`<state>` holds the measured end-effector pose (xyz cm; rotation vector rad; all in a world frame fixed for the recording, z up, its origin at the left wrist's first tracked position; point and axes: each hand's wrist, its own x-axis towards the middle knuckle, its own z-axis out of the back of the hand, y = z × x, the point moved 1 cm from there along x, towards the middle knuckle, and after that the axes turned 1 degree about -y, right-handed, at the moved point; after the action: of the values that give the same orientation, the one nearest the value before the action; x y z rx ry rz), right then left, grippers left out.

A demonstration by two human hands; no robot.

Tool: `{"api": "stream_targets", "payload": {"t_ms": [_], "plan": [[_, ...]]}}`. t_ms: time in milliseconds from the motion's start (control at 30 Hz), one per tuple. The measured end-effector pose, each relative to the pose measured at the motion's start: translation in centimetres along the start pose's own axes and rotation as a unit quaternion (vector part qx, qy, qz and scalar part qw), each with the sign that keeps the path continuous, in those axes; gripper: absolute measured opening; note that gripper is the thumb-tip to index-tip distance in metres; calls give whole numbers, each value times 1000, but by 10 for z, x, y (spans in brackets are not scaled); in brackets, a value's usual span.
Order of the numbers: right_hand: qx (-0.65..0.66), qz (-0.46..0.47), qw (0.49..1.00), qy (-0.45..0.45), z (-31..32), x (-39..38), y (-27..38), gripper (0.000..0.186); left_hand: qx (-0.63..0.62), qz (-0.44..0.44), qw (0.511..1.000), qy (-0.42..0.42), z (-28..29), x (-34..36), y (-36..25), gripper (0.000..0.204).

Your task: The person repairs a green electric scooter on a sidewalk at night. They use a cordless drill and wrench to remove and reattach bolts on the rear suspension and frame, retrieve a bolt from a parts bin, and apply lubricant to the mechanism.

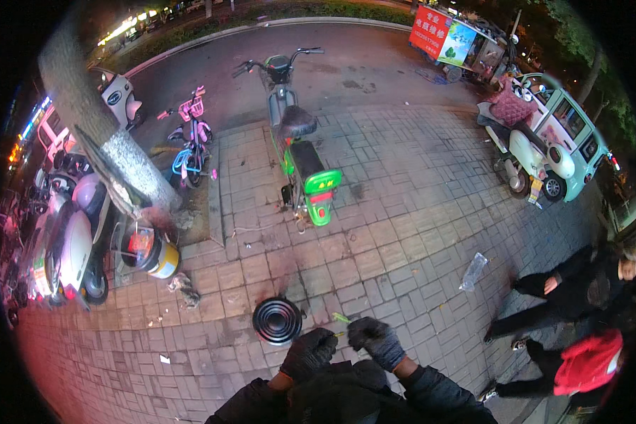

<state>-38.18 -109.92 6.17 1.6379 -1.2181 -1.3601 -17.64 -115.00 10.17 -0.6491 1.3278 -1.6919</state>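
Both my hands wear dark gloves and are raised close together in front of me, low in the head view. My left hand (309, 352) is closed, and a thin yellow piece (339, 334) shows at its fingertips. Beside it, my right hand (377, 343) has its fingers pinched together. A short bright green strip (341, 318) sticks out at the right fingertips; its other end is hidden. Whether the yellow and green bits are one thing I cannot tell. Just beyond my left hand, a black round thing with concentric rings (277, 321) is on the paving.
A green electric scooter (305, 152) stands ahead on the bricks. At left are a tree trunk (138, 166), a small pink bike (193, 138), a bucket (164, 260) and parked scooters (71, 247). Two people (590, 360) are at right, near a clear plastic bag (473, 271).
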Motion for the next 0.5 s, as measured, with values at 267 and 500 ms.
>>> {"api": "stream_targets", "payload": {"t_ms": [267,500], "plan": [[28,18,986,-166,211,165,64,21,-323,127,929,125,0,271,-86,21],[-60,-104,969,-217,388,337,86,23,-318,266,906,82,-84,548,-70,23]]}}
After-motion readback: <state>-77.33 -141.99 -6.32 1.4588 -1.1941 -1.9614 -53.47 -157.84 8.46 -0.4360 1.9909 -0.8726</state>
